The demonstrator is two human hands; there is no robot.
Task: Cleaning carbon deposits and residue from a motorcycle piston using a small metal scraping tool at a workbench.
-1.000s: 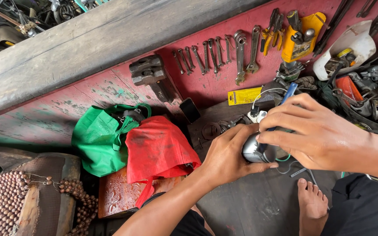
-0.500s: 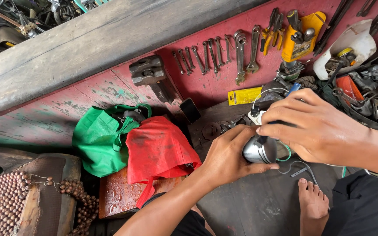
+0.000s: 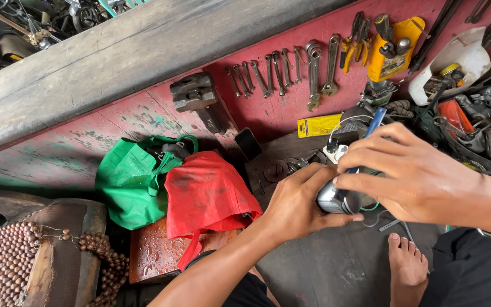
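Note:
My left hand (image 3: pixel 296 204) grips a small silvery metal cylinder (image 3: pixel 329 200) from below and the left. My right hand (image 3: pixel 421 176) holds a blue-handled tool (image 3: pixel 373 122), its handle sticking up past the fingers and its lower end hidden against the cylinder. Both hands meet over a dark wooden block (image 3: pixel 282 153) that carries small metal parts and a white wire (image 3: pixel 345 122). My bare foot (image 3: pixel 407 267) rests on the dark floor just below the hands.
A red bag (image 3: pixel 206 196) and a green bag (image 3: pixel 134 179) lie to the left. Several spanners (image 3: pixel 282 71), a hammer (image 3: pixel 197 96), pliers and a yellow holder (image 3: pixel 393 48) lie on the red boards. Engine parts (image 3: pixel 484 128) crowd the right; a beaded seat (image 3: pixel 7 261) sits bottom left.
My right hand has shifted slightly left and down over the cylinder, with the blue handle tilting a little. The left hand keeps its grip in the same place.

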